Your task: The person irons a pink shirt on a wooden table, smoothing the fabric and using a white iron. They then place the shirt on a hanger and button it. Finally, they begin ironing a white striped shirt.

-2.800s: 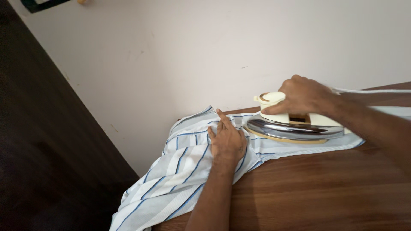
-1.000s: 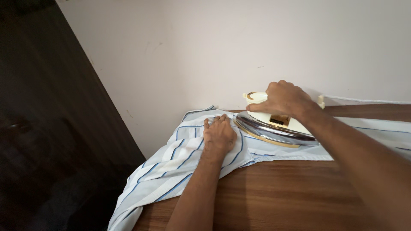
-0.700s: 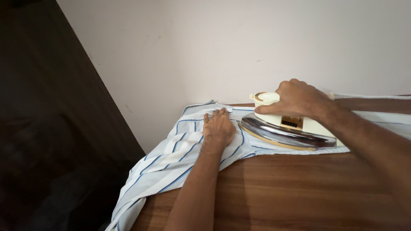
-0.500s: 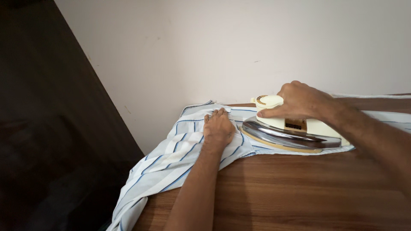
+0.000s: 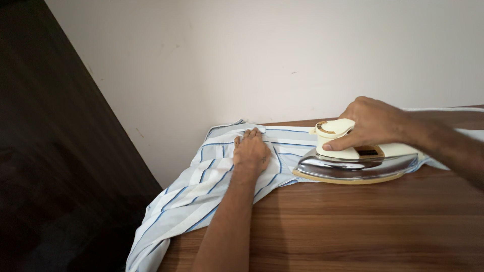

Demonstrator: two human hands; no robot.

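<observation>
A white shirt with blue stripes (image 5: 201, 186) lies across the left end of a wooden table (image 5: 363, 226) and hangs over its left edge. My left hand (image 5: 250, 151) presses flat on the cloth near the far edge, fingers together. My right hand (image 5: 375, 122) is closed around the handle of a cream iron (image 5: 355, 161) with a shiny metal base. The iron rests flat on the shirt, to the right of my left hand and a short gap away from it.
A pale wall (image 5: 282, 55) rises right behind the table. A white cord (image 5: 433, 108) runs along the wall behind my right wrist. Dark floor or panel (image 5: 55, 166) fills the left side beyond the table's end.
My right hand has slid the iron to the right along the shirt, away from my left hand. My left hand has stayed pressed on the cloth.
</observation>
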